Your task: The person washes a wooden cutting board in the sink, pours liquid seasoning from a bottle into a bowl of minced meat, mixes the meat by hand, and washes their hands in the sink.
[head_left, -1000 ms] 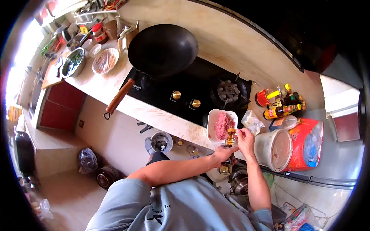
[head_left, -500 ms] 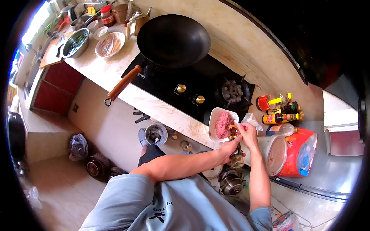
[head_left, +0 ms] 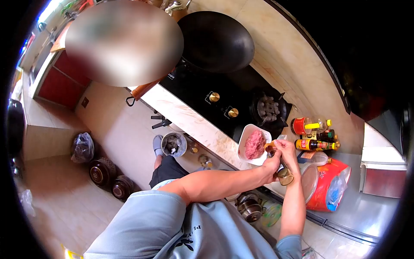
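Observation:
My left hand (head_left: pixel 272 167) is wrapped around a small glass bottle (head_left: pixel 284 175) with a dark neck and amber-tinted base. The bottle is tilted, its top toward a white bowl (head_left: pixel 242 146). Closed fingers of my right hand (head_left: pixel 286 152) pinch at the bottle's top, where an orange-brown cap seems to sit, partly hidden. Pink minced meat (head_left: pixel 255 144) fills much of the bowl, which rests at the counter's edge just left of both hands.
A black wok (head_left: pixel 217 41) stands on the hob (head_left: pixel 202 112), beside a bare burner (head_left: pixel 268 108). Several sauce bottles (head_left: pixel 317 144) and a red bag (head_left: pixel 327 183) lie to the right. Below are a bin (head_left: pixel 184 151) and a metal pot (head_left: pixel 250 209). A blurred oval hides the upper-left counter.
The view has shifted, moving the wok and bowl rightward in it. The bottle's base has swung right, over my right wrist. Both hands stay together at the bottle.

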Tool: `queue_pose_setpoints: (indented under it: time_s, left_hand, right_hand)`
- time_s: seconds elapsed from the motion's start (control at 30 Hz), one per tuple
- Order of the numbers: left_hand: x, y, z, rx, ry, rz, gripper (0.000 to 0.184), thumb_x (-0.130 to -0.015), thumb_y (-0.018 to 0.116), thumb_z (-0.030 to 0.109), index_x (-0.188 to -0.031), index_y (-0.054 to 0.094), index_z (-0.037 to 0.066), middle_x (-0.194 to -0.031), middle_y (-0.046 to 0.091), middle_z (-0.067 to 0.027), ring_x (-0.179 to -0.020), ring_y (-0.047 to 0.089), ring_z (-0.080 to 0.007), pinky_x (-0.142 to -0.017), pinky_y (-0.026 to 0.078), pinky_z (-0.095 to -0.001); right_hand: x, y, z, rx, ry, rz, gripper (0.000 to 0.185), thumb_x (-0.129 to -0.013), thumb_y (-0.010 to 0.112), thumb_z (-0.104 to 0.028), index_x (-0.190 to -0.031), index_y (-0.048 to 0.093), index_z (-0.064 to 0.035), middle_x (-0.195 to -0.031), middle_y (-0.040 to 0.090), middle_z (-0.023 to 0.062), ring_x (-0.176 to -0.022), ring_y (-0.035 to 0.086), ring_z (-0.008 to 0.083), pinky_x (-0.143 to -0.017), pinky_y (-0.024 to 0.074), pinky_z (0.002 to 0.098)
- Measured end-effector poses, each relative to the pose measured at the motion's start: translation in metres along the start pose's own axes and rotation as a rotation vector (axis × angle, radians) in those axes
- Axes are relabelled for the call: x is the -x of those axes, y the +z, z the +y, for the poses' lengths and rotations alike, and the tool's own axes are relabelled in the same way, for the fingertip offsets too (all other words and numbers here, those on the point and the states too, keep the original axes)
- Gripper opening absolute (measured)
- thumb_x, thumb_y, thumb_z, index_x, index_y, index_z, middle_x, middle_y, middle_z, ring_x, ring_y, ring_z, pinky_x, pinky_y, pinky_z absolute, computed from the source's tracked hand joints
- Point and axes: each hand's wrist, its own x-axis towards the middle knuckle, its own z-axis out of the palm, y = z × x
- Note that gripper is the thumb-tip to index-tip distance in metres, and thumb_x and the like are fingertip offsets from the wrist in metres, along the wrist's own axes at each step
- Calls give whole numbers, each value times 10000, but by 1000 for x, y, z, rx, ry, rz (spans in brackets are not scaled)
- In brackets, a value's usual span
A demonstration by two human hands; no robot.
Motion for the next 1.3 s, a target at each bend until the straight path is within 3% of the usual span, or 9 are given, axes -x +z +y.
queue_pose_setpoints:
  time_s: [0.3,0.53,0.73,0.87,0.93,0.97,1.07,1.2,1.3]
  left_hand:
    - [-14,-5,-1,-12,-15,-41,615,-967,416,645,-1320,473,145,-1154,634,-61,-890,697,-224,-682,605,-432]
    - [-8,-19,9,-146,-100,-90,490,-989,426,618,-1153,542,171,-887,626,8,-708,669,-160,-606,625,-386]
    - [3,-27,19,-151,-91,-35,510,-924,550,639,-1186,543,202,-1037,597,-38,-841,632,-188,-684,616,-447]
    - [6,-64,23,-536,-86,-28,457,-905,641,537,-1139,551,156,-984,560,-48,-853,613,-195,-652,619,-463]
    - [10,-78,25,-647,-142,52,511,-883,665,467,-1264,557,143,-1139,595,-48,-979,610,-220,-803,532,-499]
    - [1,-89,23,-752,-62,97,549,-855,688,451,-1272,563,116,-1126,606,-59,-973,613,-233,-804,535,-493]
    - [-1,-105,22,-1007,211,116,605,-771,724,368,-1254,598,26,-1118,652,-122,-993,628,-264,-830,537,-430]
    - [9,-111,27,-1406,392,217,588,-738,708,356,-1184,621,-17,-994,708,-228,-963,687,-331,-849,537,-427]
    - [24,-107,30,-1532,459,294,554,-726,693,349,-1151,626,1,-984,702,-269,-971,687,-404,-868,532,-468]
  right_hand:
    - [-2,0,-7,55,44,-21,241,-963,671,-174,-1005,700,61,-860,702,59,-741,619,116,-679,508,261]
    - [-6,-6,18,254,-50,14,239,-938,693,-192,-984,728,40,-824,715,55,-735,626,112,-674,508,274]
    - [-8,2,42,255,-116,81,226,-937,676,-205,-1015,746,-5,-835,736,82,-748,667,155,-687,526,314]
    - [8,11,40,286,-144,195,256,-963,639,-251,-1068,741,-41,-804,729,112,-700,689,176,-648,533,316]
    - [28,19,17,128,-74,237,300,-981,613,-289,-1116,727,-46,-796,727,113,-647,682,161,-616,537,314]
    - [30,20,19,140,-75,215,326,-1009,601,-251,-1237,681,-32,-775,678,12,-625,608,72,-572,507,241]
    - [45,32,19,184,-121,261,399,-1030,546,-325,-1249,649,-8,-828,721,59,-621,625,100,-599,524,282]
    - [55,45,26,470,-213,401,508,-1064,393,-390,-1302,588,15,-1038,714,226,-1001,688,384,-847,537,441]
    - [64,41,25,406,-265,354,553,-1064,372,-409,-1378,511,25,-1105,687,256,-1060,655,417,-888,521,455]
